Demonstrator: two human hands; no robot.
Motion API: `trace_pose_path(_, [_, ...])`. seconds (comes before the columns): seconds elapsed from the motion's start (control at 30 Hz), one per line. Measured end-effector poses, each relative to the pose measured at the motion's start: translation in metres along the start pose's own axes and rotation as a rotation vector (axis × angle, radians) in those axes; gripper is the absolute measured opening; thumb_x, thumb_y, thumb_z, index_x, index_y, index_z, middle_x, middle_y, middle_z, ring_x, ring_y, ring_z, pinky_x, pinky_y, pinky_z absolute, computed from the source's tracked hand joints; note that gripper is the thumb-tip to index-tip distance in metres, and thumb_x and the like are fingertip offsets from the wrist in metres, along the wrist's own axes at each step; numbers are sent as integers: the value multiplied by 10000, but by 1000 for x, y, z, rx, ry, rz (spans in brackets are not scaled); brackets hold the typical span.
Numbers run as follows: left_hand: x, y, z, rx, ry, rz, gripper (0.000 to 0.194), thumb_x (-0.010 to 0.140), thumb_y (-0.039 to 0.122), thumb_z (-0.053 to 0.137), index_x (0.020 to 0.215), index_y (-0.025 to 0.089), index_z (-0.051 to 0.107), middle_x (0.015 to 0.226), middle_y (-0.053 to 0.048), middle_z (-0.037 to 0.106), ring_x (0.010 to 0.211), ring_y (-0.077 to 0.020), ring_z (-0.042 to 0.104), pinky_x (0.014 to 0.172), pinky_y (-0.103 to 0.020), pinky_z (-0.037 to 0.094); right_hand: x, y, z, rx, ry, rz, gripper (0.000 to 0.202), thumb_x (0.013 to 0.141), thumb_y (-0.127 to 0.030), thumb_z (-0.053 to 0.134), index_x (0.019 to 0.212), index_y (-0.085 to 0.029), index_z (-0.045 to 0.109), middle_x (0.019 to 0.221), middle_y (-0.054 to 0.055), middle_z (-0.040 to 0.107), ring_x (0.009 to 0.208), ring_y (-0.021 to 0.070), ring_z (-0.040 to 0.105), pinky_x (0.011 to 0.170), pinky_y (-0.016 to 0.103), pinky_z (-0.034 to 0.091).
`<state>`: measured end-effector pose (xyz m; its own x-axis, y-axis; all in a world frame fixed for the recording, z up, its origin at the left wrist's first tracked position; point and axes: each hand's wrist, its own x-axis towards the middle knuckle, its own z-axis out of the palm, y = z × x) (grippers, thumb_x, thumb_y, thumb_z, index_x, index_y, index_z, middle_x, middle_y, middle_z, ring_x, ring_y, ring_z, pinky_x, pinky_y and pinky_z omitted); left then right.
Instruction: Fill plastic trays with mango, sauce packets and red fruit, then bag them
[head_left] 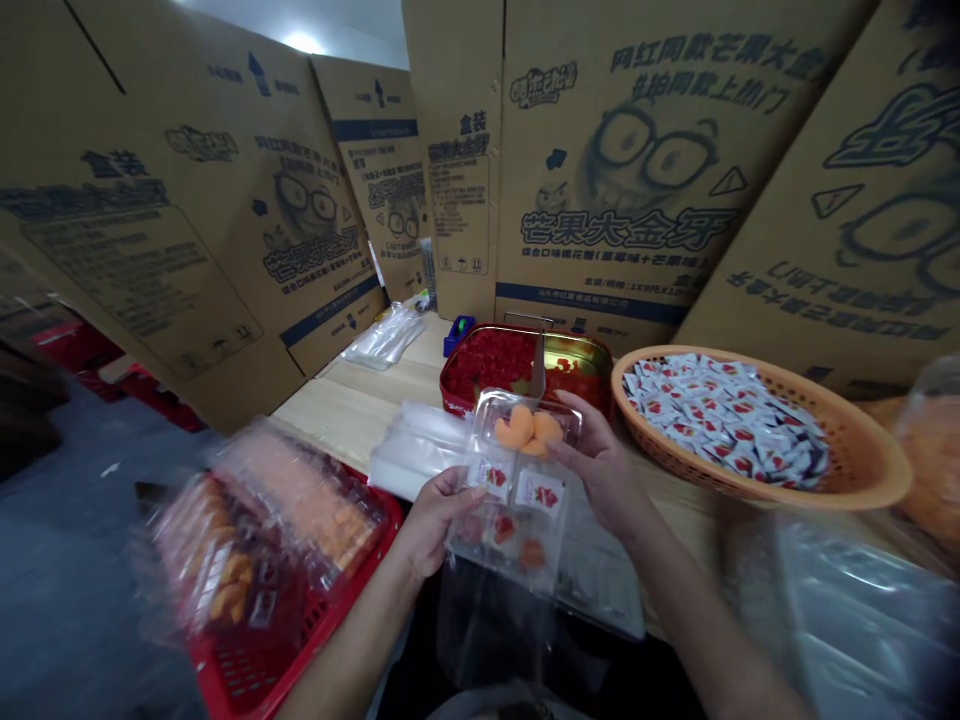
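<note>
A clear plastic tray (pixel 517 470) is held tilted in front of me, with orange pieces (pixel 529 428) in its top compartment, two white sachets (pixel 540 492) with red prints in the middle and reddish pieces (pixel 504 527) lower down. My left hand (pixel 433 515) grips its left edge, thumb near a sachet. My right hand (pixel 596 460) has its fingers and thumb on the upper right edge by the orange pieces. A clear plastic sleeve or lid hangs below the tray; which one I cannot tell.
Behind the tray stands a red tin (pixel 450 392) of red pieces. An orange basket (pixel 877 470) of sachets sits right. A red crate (pixel 390 520) with filled packs is lower left. Clear bags (pixel 420 440) lie on the table (pixel 322 400); cardboard boxes (pixel 600 180) stand behind.
</note>
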<state>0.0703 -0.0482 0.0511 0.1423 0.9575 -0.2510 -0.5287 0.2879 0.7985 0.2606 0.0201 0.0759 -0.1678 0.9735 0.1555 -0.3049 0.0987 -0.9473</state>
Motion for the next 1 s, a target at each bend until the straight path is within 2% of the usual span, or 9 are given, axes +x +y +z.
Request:
trace_pose_path(0.07, [-1,1,0,-33,17,8,314,674,190,728,956,117,608,794,-54,671,656,-144,622,630,-263,492,-1,0,-1,-136,-104,17,471,690,-357,686,1127,-294,520,1010,19,604,936,185,565,799,335,485])
trace_pose_path(0.17, [-2,2,1,-67,26,4,393,665,197,736,1025,136,591,793,-57,675,675,-157,631,662,-280,488,-5,1,-1,-338,-221,3,414,701,-394,676,1075,-264,556,1048,40,590,959,192,554,795,336,485])
trace_pose_path(0.27, [-5,3,3,-57,67,-8,441,620,203,767,1025,160,597,834,-56,678,666,-157,631,648,-274,480,-10,-1,1,-523,-287,-113,291,730,-405,648,962,-232,615,1026,55,584,956,191,548,780,321,478])
trace_pose_path(0.4, [-21,11,10,69,60,40,424,579,234,794,965,147,641,874,-53,671,744,-149,621,699,-246,461,-19,-14,9,-651,-415,-278,191,799,-377,580,754,-208,656,838,39,609,784,151,576,691,276,469])
trace_pose_path(0.6, [-82,38,10,503,27,168,376,633,315,748,959,143,675,893,-63,681,793,-165,608,701,-239,450,-42,-37,38,-694,-626,-473,151,824,-312,553,767,-244,674,760,31,628,689,146,598,576,235,489])
trace_pose_path(0.7, [-118,44,5,589,58,297,369,672,268,720,1026,181,660,989,-70,677,881,-186,615,764,-259,458,-57,-41,61,-666,-709,-566,114,828,-252,547,810,-254,659,776,18,625,692,127,607,565,200,498])
trace_pose_path(0.8, [-151,45,0,643,115,420,295,689,204,703,984,200,682,995,-78,682,910,-200,623,791,-282,472,-73,-43,85,-627,-809,-628,132,843,-188,508,842,-242,629,822,16,613,743,110,607,603,177,507])
trace_pose_path(0.9, [-180,49,-10,631,269,538,137,709,174,681,840,198,715,914,-67,701,847,-186,641,749,-271,492,-83,-46,98,-635,-742,-756,185,821,-170,532,967,-260,601,1015,43,581,924,151,582,730,238,519])
trace_pose_path(1.0, [-208,61,-34,458,690,693,29,697,190,690,723,180,700,857,-48,707,801,-166,643,713,-251,506,-85,-48,90,-705,-486,-815,292,783,-220,592,1063,-298,564,1182,59,505,1067,240,510,873,387,466])
